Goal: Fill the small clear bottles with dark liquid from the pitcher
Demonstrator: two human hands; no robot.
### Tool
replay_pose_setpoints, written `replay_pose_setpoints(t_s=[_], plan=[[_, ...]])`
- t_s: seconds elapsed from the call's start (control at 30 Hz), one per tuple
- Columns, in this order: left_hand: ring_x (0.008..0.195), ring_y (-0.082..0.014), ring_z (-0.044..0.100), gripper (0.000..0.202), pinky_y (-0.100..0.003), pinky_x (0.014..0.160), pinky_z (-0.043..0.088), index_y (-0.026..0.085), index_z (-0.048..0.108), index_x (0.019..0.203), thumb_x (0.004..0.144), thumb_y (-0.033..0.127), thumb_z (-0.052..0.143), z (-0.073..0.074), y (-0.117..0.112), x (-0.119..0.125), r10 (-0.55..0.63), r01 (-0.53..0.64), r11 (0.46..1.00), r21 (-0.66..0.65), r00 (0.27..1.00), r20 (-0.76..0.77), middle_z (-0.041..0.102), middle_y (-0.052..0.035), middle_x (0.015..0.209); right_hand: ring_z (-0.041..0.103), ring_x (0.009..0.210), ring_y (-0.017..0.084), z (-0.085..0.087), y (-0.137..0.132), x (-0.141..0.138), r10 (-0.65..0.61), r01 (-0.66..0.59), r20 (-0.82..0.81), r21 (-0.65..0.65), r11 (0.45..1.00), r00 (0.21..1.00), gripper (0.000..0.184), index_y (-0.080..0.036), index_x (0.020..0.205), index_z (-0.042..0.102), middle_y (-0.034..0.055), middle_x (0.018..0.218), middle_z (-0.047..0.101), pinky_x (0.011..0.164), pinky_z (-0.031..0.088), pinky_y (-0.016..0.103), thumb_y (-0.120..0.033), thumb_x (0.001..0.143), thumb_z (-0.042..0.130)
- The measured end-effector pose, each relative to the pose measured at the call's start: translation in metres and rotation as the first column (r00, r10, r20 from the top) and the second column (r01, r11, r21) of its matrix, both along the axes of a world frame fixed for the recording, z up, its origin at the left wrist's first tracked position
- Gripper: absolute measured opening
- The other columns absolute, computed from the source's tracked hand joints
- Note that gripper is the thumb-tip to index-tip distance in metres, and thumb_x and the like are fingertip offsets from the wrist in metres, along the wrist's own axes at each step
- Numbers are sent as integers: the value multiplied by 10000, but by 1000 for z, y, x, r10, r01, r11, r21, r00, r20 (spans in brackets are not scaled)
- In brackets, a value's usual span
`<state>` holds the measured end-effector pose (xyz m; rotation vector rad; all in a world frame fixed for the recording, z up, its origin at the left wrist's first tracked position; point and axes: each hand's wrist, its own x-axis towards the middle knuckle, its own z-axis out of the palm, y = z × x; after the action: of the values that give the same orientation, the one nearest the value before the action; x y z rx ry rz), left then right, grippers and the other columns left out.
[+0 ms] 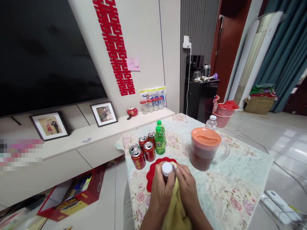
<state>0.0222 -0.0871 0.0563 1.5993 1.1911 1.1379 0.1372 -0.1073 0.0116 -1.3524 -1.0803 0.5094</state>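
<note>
My left hand [160,190] is closed around a small bottle with a white cap [167,168]; its dark body is mostly hidden by my fingers. Beside it, my right hand [187,185] grips a yellow cloth [177,206] against the bottle's side, and the cloth hangs down between my forearms. Both hands are over a red scalloped mat [151,175]. Several opened drink cans [138,159] stand to the left of the mat, mostly red. Behind it are two green-capped bottles [160,142]. A clear pitcher of dark liquid with an orange lid [205,136] stands on the right.
A floral cloth [236,179] covers the table. A clear white-capped bottle [212,122] stands behind the pitcher. The low white cabinet [100,131] holds framed photos, a red pot [132,111] and red-lidded jars [149,106]. An open red box [74,195] lies on the floor.
</note>
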Motion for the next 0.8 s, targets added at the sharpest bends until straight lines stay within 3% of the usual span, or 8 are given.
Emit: replay_pose_setpoints(t_s=[0.1,0.27,0.47,0.53,0.63,0.7,0.8], plan=[[930,-278,718,396,-402,846,566,248,581,1118,1007,626,551,-11,3,-2,-1,2,1000,-11,1000,25,737,-71,1015,783,1086,285,-4,3,6,49,-49,5,-44,998,999,398,-239,1104,852,118,1135,826,984,634,430,-447,1095,512],[1123,-311,689,462,-452,1000,541,211,595,1242,1017,606,513,-18,4,-6,-44,44,998,50,999,-12,706,-129,1190,761,1039,315,-11,-2,9,97,-89,96,-89,992,991,382,-243,1057,846,131,1090,824,987,606,490,-408,1025,503],[1028,-318,689,403,-473,932,547,222,618,1110,1005,590,492,-3,-2,-7,18,-12,999,52,992,-128,703,-107,1074,737,869,286,-6,-13,6,103,-79,160,-152,985,982,302,-214,920,808,129,931,756,854,620,438,-285,958,517],[1016,-325,691,375,-479,915,546,226,619,1064,979,573,506,7,-2,-9,0,6,999,32,986,-164,699,-104,1051,750,955,296,1,-18,8,121,-98,160,-148,984,980,312,-218,983,816,128,979,773,926,612,454,-279,963,511],[1000,-323,683,358,-475,901,543,233,613,1025,963,572,514,14,0,-12,-8,16,999,42,982,-190,683,-100,1034,725,1194,322,11,-24,10,141,-121,148,-136,983,979,367,-229,1186,815,142,1212,787,1110,547,519,-320,991,518],[976,-316,681,368,-465,884,540,239,591,1030,973,596,520,13,0,-12,-6,15,999,43,982,-188,684,-92,1019,684,1311,315,12,-26,8,143,-128,135,-115,985,981,427,-233,1324,776,143,1362,748,1178,512,515,-336,1011,504],[928,-307,695,386,-449,846,538,246,542,1057,989,625,531,5,-1,-11,5,-4,1000,6,988,-155,710,-79,985,641,1402,273,0,-24,3,129,-115,188,-83,990,974,522,-207,1460,700,145,1470,689,1203,508,442,-262,1013,436]])
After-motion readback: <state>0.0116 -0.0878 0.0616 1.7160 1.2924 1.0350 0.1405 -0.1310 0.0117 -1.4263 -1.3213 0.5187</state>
